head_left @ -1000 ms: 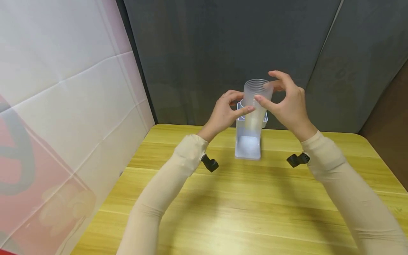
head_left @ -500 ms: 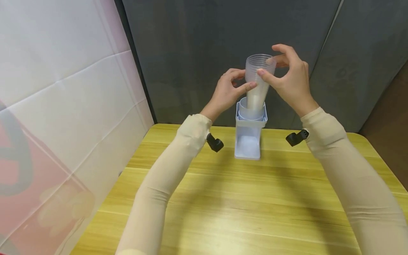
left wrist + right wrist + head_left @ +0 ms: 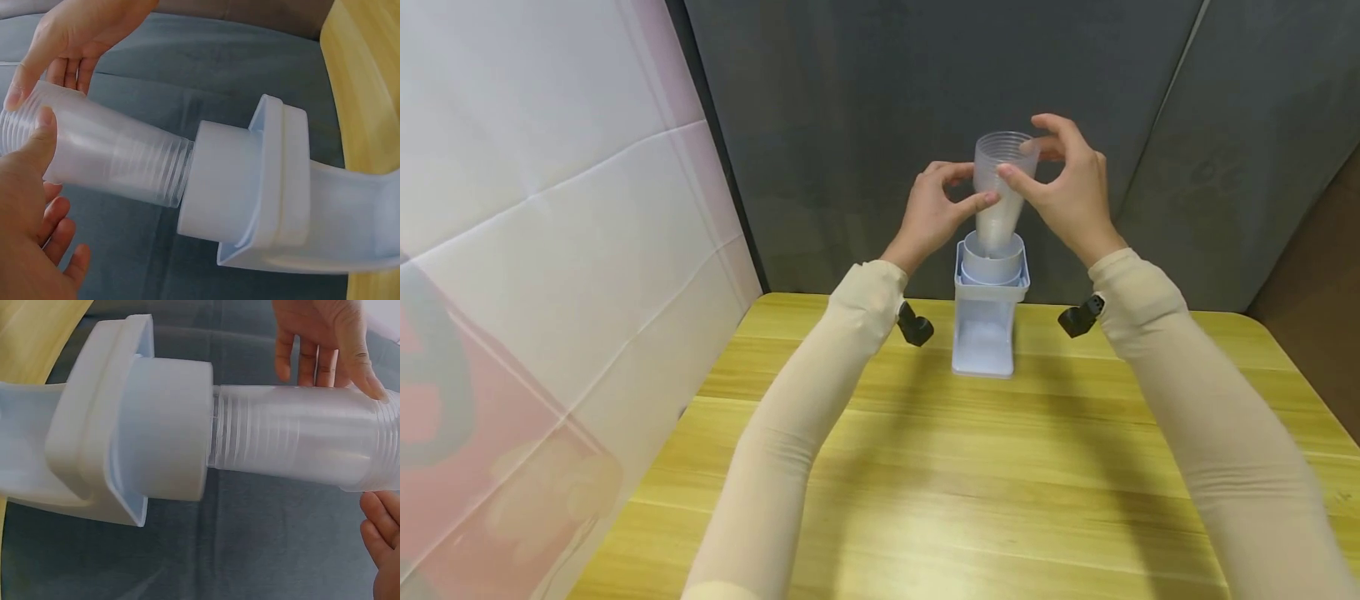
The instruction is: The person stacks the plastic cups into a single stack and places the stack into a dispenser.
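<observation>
Pinching cups near rim, left hand and right hand; light, thin, crushable; base inside dispenser.

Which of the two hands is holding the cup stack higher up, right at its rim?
The right hand: its fingertips pinch the cup stack at the ribbed rim, while the left hand pinches it lower down, above the white dispenser.

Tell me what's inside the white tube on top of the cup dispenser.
The lower end of the stack of clear plastic cups sits in the white tube, pinched by both hands; the tube wall hides how deep it reaches.
</observation>
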`<state>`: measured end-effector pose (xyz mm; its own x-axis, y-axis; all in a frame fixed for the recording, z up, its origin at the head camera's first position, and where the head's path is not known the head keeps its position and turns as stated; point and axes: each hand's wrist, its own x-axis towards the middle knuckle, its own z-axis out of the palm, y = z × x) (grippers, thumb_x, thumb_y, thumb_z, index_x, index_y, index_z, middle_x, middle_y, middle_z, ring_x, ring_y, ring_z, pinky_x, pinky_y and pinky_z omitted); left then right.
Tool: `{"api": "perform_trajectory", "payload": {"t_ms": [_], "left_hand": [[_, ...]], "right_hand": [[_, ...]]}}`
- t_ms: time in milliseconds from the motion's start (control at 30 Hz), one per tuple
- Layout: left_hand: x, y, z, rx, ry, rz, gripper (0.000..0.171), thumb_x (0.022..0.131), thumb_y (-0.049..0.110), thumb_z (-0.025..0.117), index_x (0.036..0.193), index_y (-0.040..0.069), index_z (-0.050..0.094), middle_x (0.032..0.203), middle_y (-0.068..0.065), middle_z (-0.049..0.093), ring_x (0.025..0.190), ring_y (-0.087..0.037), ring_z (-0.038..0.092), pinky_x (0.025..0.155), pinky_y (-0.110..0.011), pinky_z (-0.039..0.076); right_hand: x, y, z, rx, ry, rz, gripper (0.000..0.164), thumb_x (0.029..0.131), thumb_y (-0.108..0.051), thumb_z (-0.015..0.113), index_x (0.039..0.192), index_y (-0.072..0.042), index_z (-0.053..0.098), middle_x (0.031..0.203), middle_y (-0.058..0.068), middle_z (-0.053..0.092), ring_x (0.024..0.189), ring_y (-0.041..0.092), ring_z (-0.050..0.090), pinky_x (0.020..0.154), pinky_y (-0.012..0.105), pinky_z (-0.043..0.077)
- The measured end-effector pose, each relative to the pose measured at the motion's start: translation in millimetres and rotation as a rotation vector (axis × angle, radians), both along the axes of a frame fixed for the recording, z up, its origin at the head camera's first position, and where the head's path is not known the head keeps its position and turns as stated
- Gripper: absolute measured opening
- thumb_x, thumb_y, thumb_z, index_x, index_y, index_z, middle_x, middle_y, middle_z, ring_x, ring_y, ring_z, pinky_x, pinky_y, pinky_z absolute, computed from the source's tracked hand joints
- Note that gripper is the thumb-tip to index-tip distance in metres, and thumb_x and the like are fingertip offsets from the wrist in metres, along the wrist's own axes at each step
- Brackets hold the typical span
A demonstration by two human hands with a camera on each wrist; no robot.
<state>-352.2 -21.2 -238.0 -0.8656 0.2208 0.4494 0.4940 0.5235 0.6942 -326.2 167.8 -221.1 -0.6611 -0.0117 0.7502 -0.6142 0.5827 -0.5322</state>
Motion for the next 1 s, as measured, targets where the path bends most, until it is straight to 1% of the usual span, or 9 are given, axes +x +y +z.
{"api": "perform_trajectory", "payload": {"t_ms": [167,400,533,633,767,900,1000], "left_hand": [[-0.1,-0.4,-11.4,-0.021,-0.031,0.025,0.063,0.081,0.045,0.079,0.134,0.014,0.062,0.138,-0.002,0.056,0.125,-0.018,0.050,0.104,-0.029,0.047],[0.4,-3.6,-28.0,-0.035,-0.056,0.011,0.064,0.081,0.044,0.079,0.134,0.012,0.062,0.139,-0.004,0.056,0.126,-0.021,0.048,0.106,-0.034,0.046],[1.4,-4.3,-36.6,-0.051,-0.082,0.014,0.065,0.082,0.045,0.078,0.135,0.012,0.061,0.140,-0.005,0.054,0.127,-0.021,0.047,0.106,-0.035,0.046],[2.7,-4.1,-39.6,-0.050,-0.096,0.013,0.065,0.082,0.045,0.078,0.135,0.012,0.061,0.141,-0.004,0.054,0.127,-0.021,0.047,0.106,-0.035,0.046],[4.1,-3.7,-40.1,-0.039,-0.097,0.004,0.064,0.082,0.044,0.078,0.135,0.011,0.061,0.141,-0.005,0.053,0.127,-0.021,0.047,0.107,-0.035,0.046],[4.8,-4.5,-42.3,-0.057,-0.111,0.003,0.065,0.082,0.045,0.078,0.135,0.011,0.061,0.142,-0.005,0.053,0.128,-0.020,0.045,0.107,-0.035,0.046],[4.7,-5.9,-46.4,-0.078,-0.107,-0.002,0.066,0.082,0.044,0.078,0.135,0.010,0.060,0.141,-0.006,0.053,0.128,-0.021,0.045,0.107,-0.036,0.046]], "right_hand": [[-2.1,0.2,-13.5,0.018,-0.029,0.010,0.066,0.083,-0.037,0.080,0.137,-0.009,0.053,0.117,0.013,0.072,0.110,0.028,0.067,0.103,0.043,0.048],[-4.4,0.7,-32.4,0.043,-0.074,0.014,0.068,0.083,-0.037,0.080,0.138,-0.010,0.051,0.119,0.015,0.071,0.111,0.029,0.066,0.104,0.048,0.047],[-3.1,0.3,-41.4,0.050,-0.099,0.014,0.068,0.083,-0.038,0.079,0.139,-0.011,0.051,0.120,0.016,0.071,0.111,0.030,0.065,0.103,0.051,0.047],[-2.0,0.1,-44.6,0.048,-0.093,0.017,0.068,0.083,-0.037,0.079,0.139,-0.011,0.052,0.120,0.016,0.070,0.111,0.030,0.065,0.102,0.051,0.047],[-1.7,1.0,-45.1,0.048,-0.076,0.020,0.070,0.082,-0.038,0.080,0.138,-0.009,0.052,0.120,0.016,0.071,0.110,0.031,0.065,0.102,0.053,0.047],[-0.5,1.1,-48.1,0.055,-0.105,0.016,0.071,0.082,-0.039,0.080,0.140,-0.011,0.051,0.121,0.016,0.070,0.111,0.031,0.064,0.103,0.053,0.046],[-0.2,0.6,-52.8,0.058,-0.133,0.011,0.071,0.082,-0.039,0.079,0.140,-0.011,0.050,0.121,0.015,0.070,0.112,0.030,0.064,0.101,0.052,0.047]]}}
